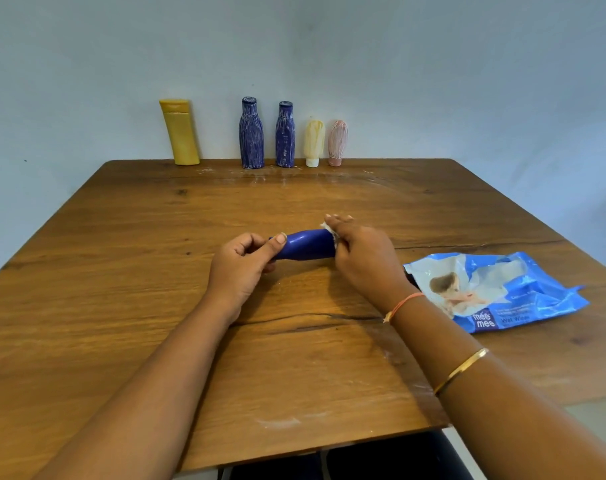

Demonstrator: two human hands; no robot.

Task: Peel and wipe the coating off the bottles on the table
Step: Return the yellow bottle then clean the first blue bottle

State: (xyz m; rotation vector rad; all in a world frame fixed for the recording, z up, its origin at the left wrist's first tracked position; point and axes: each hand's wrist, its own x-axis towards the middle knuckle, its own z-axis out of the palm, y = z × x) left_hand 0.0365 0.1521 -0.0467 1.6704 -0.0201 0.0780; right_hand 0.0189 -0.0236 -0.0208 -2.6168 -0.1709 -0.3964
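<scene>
The left hand grips the smooth blue bottle by its thin end, while the right hand squeezes a crumpled white wipe around its fat end.

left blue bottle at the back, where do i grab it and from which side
Probably take the left blue bottle round its narrow neck, reaching from the front: it stands upright near the wall, with another blue bottle close on its right.
</scene>
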